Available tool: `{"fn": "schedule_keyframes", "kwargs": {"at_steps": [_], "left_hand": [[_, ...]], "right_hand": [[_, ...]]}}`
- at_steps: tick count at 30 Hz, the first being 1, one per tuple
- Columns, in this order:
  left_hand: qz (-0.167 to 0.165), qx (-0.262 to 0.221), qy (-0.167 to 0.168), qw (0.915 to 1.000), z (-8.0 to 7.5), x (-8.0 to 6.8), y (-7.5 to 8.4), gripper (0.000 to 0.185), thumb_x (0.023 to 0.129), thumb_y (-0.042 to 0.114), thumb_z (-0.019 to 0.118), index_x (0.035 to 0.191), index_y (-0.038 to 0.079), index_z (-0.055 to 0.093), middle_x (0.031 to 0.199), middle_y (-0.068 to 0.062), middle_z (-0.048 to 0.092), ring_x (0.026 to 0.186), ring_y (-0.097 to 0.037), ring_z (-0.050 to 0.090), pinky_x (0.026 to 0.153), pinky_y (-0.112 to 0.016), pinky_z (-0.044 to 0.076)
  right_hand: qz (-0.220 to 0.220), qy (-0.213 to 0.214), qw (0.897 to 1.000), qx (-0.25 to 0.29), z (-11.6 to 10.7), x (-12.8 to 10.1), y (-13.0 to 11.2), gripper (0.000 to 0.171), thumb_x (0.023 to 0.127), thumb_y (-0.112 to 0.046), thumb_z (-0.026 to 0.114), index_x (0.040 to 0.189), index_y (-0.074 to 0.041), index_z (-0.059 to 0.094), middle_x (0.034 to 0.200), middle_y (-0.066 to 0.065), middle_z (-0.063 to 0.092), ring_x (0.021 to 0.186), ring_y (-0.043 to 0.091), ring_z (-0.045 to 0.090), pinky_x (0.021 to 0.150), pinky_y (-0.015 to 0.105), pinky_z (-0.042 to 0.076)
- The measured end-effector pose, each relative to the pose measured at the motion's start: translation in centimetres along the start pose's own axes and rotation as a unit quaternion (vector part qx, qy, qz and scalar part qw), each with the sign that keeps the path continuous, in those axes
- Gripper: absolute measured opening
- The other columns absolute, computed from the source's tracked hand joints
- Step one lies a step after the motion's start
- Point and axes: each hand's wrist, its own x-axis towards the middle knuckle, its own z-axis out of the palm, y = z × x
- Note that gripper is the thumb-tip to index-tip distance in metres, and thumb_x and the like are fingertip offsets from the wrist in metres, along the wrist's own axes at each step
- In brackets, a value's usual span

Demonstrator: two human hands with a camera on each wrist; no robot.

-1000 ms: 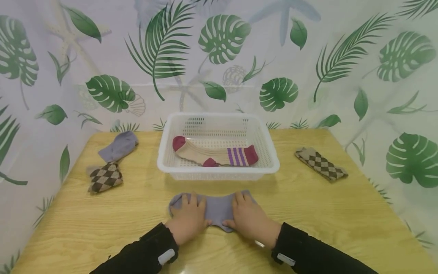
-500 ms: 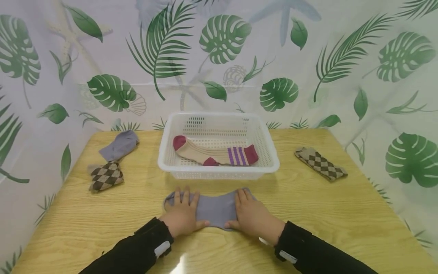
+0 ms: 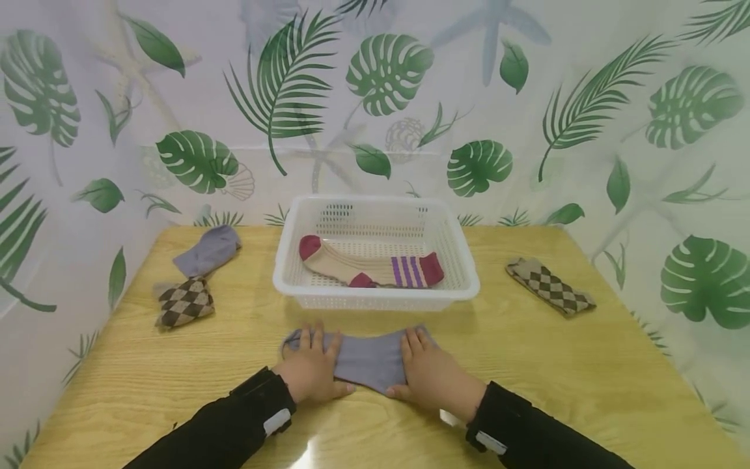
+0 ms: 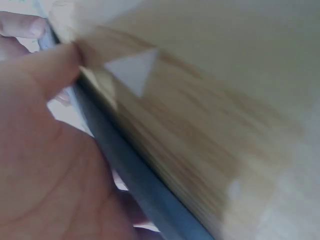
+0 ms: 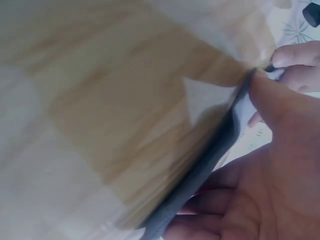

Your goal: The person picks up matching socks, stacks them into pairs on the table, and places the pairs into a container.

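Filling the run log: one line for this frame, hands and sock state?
left hand: flat on grey-purple sock | right hand: flat on same sock | sock: on wooden table, before white plastic basket

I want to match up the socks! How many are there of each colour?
Grey socks: 2, one under both hands and one at the far left.
Brown diamond socks: 2, left and right.
Beige striped sock: 1, in the basket.
Total: 5 socks.

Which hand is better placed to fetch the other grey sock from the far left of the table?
Probably the left hand: the other grey sock lies far left on its side. Both hands press the near grey sock.
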Motion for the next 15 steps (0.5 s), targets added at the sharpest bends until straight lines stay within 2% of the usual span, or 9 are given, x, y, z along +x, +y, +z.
{"fn": "schedule_keyframes", "kwargs": {"at_steps": [5, 7, 9, 12, 15], "left_hand": [[0.013, 0.011, -0.007, 0.9998, 0.2, 0.3, 0.2, 0.096, 0.085, 0.066, 0.058, 0.154, 0.009, 0.024, 0.156, -0.031, 0.012, 0.143, -0.049, 0.011, 0.101, -0.072, 0.028], [0.025, 0.008, -0.009, 0.9996, 0.1, 0.3, 0.0, 0.097, 0.085, 0.064, 0.059, 0.154, 0.007, 0.022, 0.155, -0.032, 0.011, 0.143, -0.049, 0.01, 0.104, -0.068, 0.027], [0.047, -0.008, -0.008, 0.9988, -0.3, 0.1, -0.4, 0.091, 0.089, 0.056, 0.06, 0.153, 0.004, 0.023, 0.154, -0.035, 0.011, 0.142, -0.05, 0.01, 0.109, -0.063, 0.025], [0.096, -0.053, 0.002, 0.9939, -1.8, -0.7, -1.9, 0.073, 0.095, 0.034, 0.061, 0.147, -0.007, 0.03, 0.15, -0.037, 0.02, 0.141, -0.049, 0.017, 0.113, -0.055, 0.024], [0.122, -0.107, 0.013, 0.9866, -3.8, -1.4, -4.8, 0.054, 0.096, 0.018, 0.059, 0.138, -0.012, 0.043, 0.142, -0.034, 0.038, 0.135, -0.048, 0.034, 0.11, -0.054, 0.029]], "right_hand": [[0.013, -0.002, 1.0, 0.028, -0.4, -0.1, -0.5, 0.091, 0.087, -0.057, 0.063, 0.139, 0.014, 0.04, 0.147, 0.032, 0.034, 0.136, 0.045, 0.034, 0.1, 0.049, 0.044], [0.005, 0.002, 0.999, 0.037, -0.5, -0.1, -0.5, 0.089, 0.087, -0.056, 0.063, 0.139, 0.013, 0.041, 0.147, 0.032, 0.034, 0.136, 0.045, 0.034, 0.099, 0.05, 0.044], [-0.011, 0.012, 0.998, 0.062, -0.7, -0.2, -0.2, 0.084, 0.088, -0.053, 0.064, 0.139, 0.01, 0.043, 0.149, 0.032, 0.032, 0.136, 0.045, 0.033, 0.101, 0.051, 0.043], [-0.051, 0.039, 0.992, 0.107, -1.2, -0.9, 0.5, 0.074, 0.09, -0.046, 0.066, 0.14, 0.005, 0.046, 0.151, 0.03, 0.028, 0.135, 0.045, 0.034, 0.102, 0.051, 0.041], [-0.093, 0.065, 0.984, 0.138, -2.1, -2.1, 1.4, 0.068, 0.09, -0.039, 0.068, 0.139, 0.003, 0.047, 0.153, 0.03, 0.023, 0.133, 0.043, 0.039, 0.101, 0.049, 0.043]]}}
